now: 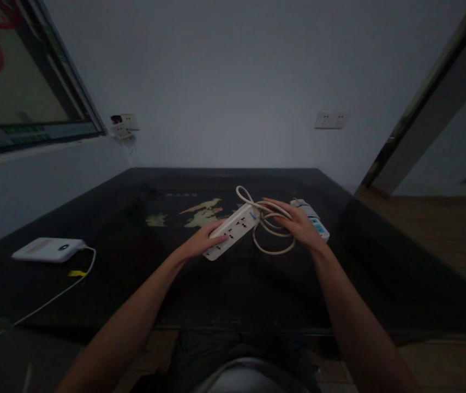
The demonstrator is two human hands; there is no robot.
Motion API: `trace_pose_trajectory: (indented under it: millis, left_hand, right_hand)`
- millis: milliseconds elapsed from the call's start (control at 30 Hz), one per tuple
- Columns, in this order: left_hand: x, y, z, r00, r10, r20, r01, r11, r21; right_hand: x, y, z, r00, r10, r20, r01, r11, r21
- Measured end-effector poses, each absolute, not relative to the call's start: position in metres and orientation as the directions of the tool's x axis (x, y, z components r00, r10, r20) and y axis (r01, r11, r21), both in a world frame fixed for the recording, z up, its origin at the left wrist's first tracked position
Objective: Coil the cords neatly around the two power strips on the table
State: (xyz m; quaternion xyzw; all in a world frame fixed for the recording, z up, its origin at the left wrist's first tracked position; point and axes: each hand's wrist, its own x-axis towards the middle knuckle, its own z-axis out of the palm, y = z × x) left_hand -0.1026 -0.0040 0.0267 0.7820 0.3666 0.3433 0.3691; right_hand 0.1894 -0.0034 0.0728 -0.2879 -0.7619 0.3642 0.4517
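My left hand (pixel 210 238) grips a white power strip (pixel 235 230) near its lower left end, the thumb lying across the socket face. The strip is tilted, its far end pointing up and to the right. From that end runs a cream cord (pixel 272 252), looped several times. My right hand (pixel 294 221) is closed round the cord's coils close to the strip. Just beyond the right hand, on the table, lies a second power strip (pixel 318 225), white with blue sockets and a cord wrapped about its far end; the hand partly hides it.
The black table (pixel 216 295) has a bird-and-flower picture on its top. On the left lies a white power bank (pixel 48 249) with a white cable (pixel 57 296) trailing off the near edge. Wall sockets (pixel 331 120) are behind the table, and a window (pixel 24 71) is at left.
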Motion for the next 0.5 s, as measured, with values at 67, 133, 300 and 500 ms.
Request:
trace_pose_trajectory:
  millis: [67,133,300,500]
  left_hand:
    - [-0.103,-0.005,0.027,0.519,0.815,0.257,0.331,-0.469,0.819]
    - [-0.103,-0.006,0.028,0.535,0.804,0.259,0.337,-0.484,0.808]
    - [-0.1,-0.01,0.027,0.561,0.791,0.245,0.377,-0.508,0.775]
    - [-0.09,-0.011,0.02,0.471,0.822,0.321,0.343,-0.506,0.791]
  right_hand:
    - [0.191,-0.004,0.072,-0.456,0.772,0.443,0.071,0.527,-0.847]
    - [0.192,-0.004,0.072,-0.481,0.778,0.405,0.062,0.491,-0.869]
    - [0.189,-0.011,0.076,-0.597,0.716,0.361,0.064,0.491,-0.869]
    - [0.173,-0.018,0.079,-0.623,0.681,0.385,0.204,0.616,-0.76]
